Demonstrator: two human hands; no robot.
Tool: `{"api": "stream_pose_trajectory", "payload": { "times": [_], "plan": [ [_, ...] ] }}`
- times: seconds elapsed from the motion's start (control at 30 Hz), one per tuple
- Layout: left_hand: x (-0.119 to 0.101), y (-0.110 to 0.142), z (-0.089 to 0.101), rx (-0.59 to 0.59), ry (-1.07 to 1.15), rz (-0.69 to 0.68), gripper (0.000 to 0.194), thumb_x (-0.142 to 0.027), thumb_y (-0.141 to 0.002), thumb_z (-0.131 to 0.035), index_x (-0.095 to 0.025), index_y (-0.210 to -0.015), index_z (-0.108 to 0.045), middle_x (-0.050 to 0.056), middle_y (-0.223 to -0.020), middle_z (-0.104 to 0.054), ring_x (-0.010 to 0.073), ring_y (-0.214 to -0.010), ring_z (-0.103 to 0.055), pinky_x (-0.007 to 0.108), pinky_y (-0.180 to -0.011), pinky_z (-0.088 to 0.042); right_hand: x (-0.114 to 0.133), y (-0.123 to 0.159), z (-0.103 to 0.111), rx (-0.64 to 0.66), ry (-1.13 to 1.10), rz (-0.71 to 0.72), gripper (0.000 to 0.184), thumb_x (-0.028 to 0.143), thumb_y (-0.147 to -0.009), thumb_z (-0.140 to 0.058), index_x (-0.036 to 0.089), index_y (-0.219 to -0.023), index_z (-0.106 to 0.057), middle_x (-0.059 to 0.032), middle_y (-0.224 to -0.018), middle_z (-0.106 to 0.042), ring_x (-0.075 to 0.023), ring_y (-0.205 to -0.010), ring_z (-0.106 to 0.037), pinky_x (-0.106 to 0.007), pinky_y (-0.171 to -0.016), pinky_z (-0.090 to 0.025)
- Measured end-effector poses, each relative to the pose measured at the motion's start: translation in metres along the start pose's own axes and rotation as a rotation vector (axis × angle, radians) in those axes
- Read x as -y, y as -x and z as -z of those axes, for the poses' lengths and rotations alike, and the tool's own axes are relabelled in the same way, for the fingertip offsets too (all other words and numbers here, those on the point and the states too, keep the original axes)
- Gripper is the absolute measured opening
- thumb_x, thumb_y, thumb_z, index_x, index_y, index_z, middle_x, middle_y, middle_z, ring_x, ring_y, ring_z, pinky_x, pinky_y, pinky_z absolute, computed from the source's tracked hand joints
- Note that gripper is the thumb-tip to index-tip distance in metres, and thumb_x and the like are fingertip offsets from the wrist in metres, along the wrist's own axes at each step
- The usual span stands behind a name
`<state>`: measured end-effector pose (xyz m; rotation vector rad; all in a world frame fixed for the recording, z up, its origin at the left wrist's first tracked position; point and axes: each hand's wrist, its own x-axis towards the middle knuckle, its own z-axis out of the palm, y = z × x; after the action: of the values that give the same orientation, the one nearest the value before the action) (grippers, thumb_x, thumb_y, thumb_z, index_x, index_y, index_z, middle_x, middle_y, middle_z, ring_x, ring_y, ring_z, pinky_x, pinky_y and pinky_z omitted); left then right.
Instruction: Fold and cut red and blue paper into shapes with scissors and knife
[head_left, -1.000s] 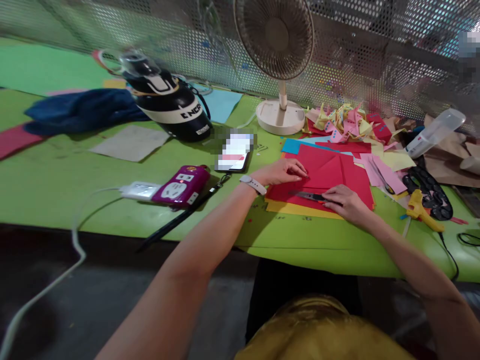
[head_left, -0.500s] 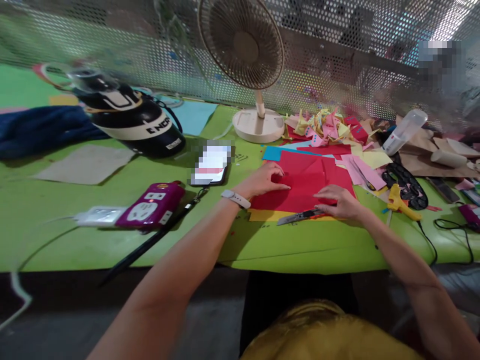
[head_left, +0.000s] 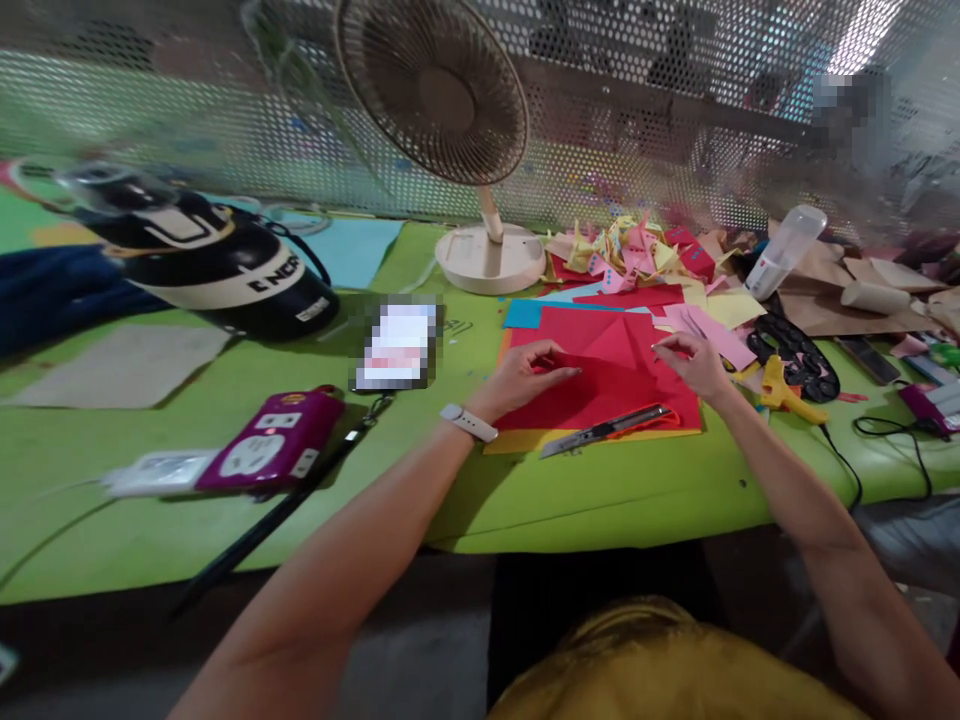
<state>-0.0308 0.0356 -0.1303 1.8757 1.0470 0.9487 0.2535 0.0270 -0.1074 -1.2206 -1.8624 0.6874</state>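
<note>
A perforated panel (head_left: 637,130) spans the background beyond the red paper (head_left: 600,385). The green tabletop (head_left: 600,510) extends beneath the red paper and to both sides of it. A desk fan (head_left: 442,100) with a pale round base stands behind and to the left of the red paper. A black bottle (head_left: 225,275) with a white band occupies a place well to the left of it, and a dark blue cloth (head_left: 52,300) lies farther left. The red paper itself lies on the tabletop in front of me; a slanting line crosses its far half, and I cannot tell whether this is a fold or an overlapping sheet. A heap of paper scraps (head_left: 622,250), mainly yellow and pink, lies behind the red paper. A yellow sheet (head_left: 517,440) shows from under its near edge.

My left hand (head_left: 529,378) is over the left part of the red paper, thumb and forefinger parted. My right hand (head_left: 694,368) is at its right side, fingers bent toward the thumb; whether they pinch anything I cannot tell.

A purple power strip (head_left: 262,445) lies well left of the red paper, a phone (head_left: 399,345) nearer on that side, and a yellow glue gun (head_left: 787,392) to its right. A snap-off cutter (head_left: 607,428) with an orange-edged handle rests across its near edge, blade pointing left, apart from both my hands.
</note>
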Motion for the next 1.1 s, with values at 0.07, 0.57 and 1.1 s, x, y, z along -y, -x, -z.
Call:
{"api": "stream_pose_trajectory", "payload": {
  "times": [0.07, 0.57, 1.1],
  "plan": [
    [0.002, 0.0, -0.004, 0.018, -0.006, 0.016, 0.036, -0.053, -0.076, -0.067, -0.018, -0.077, -0.061, 0.001, -0.074, -0.062, 0.014, -0.066, -0.055, 0.027, -0.061, -0.044, 0.003, 0.001, 0.002, 0.043, -0.057, 0.003, 0.033, 0.045, -0.085, -0.06, 0.017, -0.102, -0.069, -0.0089, -0.1, -0.071, -0.0204, -0.093, -0.066, -0.035, -0.086, -0.052],
    [0.005, 0.001, -0.007, -0.079, -0.418, -0.074, 0.043, -0.059, -0.079, -0.062, -0.022, -0.098, -0.064, 0.008, -0.106, -0.064, 0.0247, -0.104, -0.057, 0.038, -0.093, -0.043, -0.046, -0.019, 0.035, -0.365, 0.201, -0.242, 0.029, 0.036, -0.08, -0.056, 0.016, -0.098, -0.066, -0.0093, -0.09, -0.07, -0.023, -0.084, -0.065, -0.036, -0.077, -0.051],
    [0.021, -0.008, -0.01, -0.135, -0.44, -0.098, 0.033, -0.047, -0.071, -0.075, -0.019, -0.084, -0.064, 0.009, -0.099, -0.066, 0.0254, -0.097, -0.059, 0.043, -0.091, -0.046, -0.017, -0.021, 0.022, 0.161, 0.644, 0.102, 0.035, 0.03, -0.085, -0.058, 0.02, -0.118, -0.063, -0.012, -0.122, -0.063, -0.0277, -0.117, -0.055, -0.046, -0.103, -0.041]
  ]
}}
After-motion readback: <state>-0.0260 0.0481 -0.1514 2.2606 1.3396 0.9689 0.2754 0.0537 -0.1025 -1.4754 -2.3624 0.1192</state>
